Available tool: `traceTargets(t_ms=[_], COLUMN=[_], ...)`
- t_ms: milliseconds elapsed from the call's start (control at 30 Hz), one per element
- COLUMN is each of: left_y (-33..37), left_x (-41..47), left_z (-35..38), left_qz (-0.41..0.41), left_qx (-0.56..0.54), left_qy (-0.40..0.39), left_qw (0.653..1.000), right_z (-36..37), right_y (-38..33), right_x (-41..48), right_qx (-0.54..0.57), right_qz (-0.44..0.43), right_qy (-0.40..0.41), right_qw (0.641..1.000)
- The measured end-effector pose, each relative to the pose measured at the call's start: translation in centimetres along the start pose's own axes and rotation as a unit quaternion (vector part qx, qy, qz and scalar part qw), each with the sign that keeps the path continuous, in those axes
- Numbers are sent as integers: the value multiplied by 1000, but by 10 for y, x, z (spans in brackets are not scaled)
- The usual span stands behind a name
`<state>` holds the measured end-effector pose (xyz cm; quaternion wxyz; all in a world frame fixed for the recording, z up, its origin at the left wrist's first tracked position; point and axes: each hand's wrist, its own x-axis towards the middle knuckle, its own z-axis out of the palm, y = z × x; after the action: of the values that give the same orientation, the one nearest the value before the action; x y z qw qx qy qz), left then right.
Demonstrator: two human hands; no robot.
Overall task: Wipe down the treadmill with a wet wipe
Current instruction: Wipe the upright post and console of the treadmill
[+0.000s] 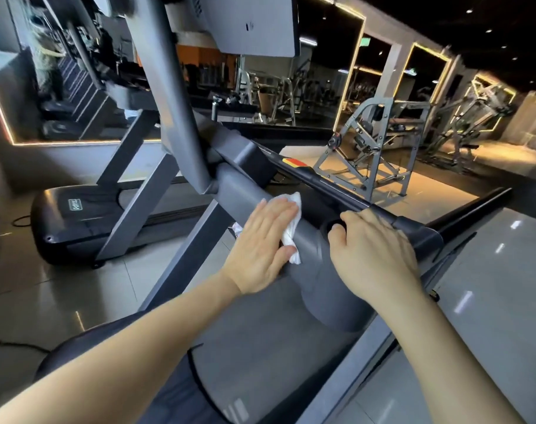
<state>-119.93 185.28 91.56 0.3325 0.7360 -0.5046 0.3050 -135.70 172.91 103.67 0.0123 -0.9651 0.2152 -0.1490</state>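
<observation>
Grip, left hand: flat, fingers straight, pressing white wet wipe onto grey treadmill console arm; right hand curling over black handrail, steadying; wiping step appearing underway, next move likely calling for sliding along unwiped surface.

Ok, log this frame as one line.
left hand flat, pressing wet wipe on treadmill rail | right hand gripping black handlebar | wiping underway
</observation>
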Motion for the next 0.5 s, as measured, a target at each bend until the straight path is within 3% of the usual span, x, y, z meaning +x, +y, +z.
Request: traceTargets(t_ms=[200, 333, 400, 500], left_y=[-61, -30, -1, 13], left_x=[4, 5, 2, -6], left_z=[-11, -3, 0, -1], left_qz=[-78, -165, -111, 39], left_qx=[17, -51, -54, -26], left_qy=[0, 50, 36, -16], left_qw=[997, 984, 992, 999], right_z=[0, 0, 1, 6], right_y=[-4, -8, -13, -25], right_x=[4, 4, 9, 19], right_qx=[-8, 9, 14, -10], right_qz=[13, 33, 47, 74], right_qy=[-11, -2, -1, 7], right_qw=[1000, 999, 999, 997])
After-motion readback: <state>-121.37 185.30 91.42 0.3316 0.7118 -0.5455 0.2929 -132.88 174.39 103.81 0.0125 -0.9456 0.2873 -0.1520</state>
